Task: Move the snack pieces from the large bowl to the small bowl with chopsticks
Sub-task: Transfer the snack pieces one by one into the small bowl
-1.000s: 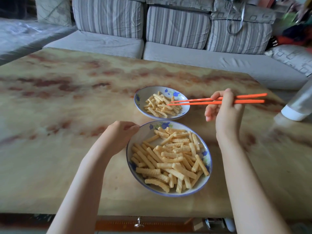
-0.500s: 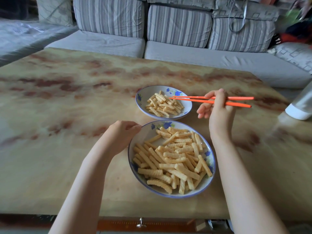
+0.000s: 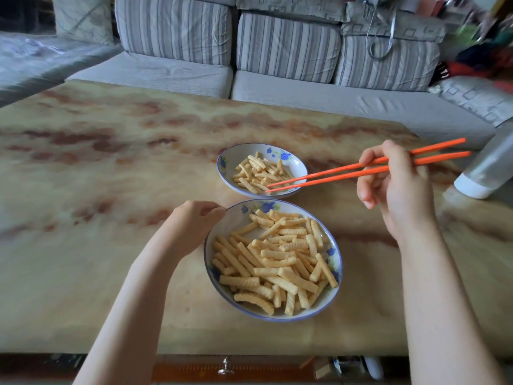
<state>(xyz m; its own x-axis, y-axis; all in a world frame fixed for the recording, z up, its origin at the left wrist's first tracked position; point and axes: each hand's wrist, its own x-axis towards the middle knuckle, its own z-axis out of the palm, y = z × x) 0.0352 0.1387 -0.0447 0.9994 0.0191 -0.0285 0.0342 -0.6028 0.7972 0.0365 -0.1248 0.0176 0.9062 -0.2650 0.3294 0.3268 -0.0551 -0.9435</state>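
Note:
A large blue-rimmed bowl (image 3: 236,218) full of ridged yellow snack sticks (image 3: 277,262) stands near the table's front edge. Behind it the small flowered bowl (image 3: 236,158) holds a smaller heap of snack pieces (image 3: 258,173). My left hand (image 3: 191,223) grips the large bowl's left rim. My right hand (image 3: 399,190) holds a pair of orange chopsticks (image 3: 333,173) to the right of the small bowl. Their tips lie over that bowl's near edge, slightly apart, with no piece seen between them.
The marbled tabletop (image 3: 111,190) stretches wide to the left. A white-based bottle or container (image 3: 488,170) stands at the right edge. A striped grey sofa (image 3: 277,65) runs behind the table. A drawer knob (image 3: 226,368) shows below the front edge.
My right hand has drawn back to the right and tilted the chopsticks, so their tips slid from the small bowl's middle to its near edge. The left hand stayed on the large bowl.

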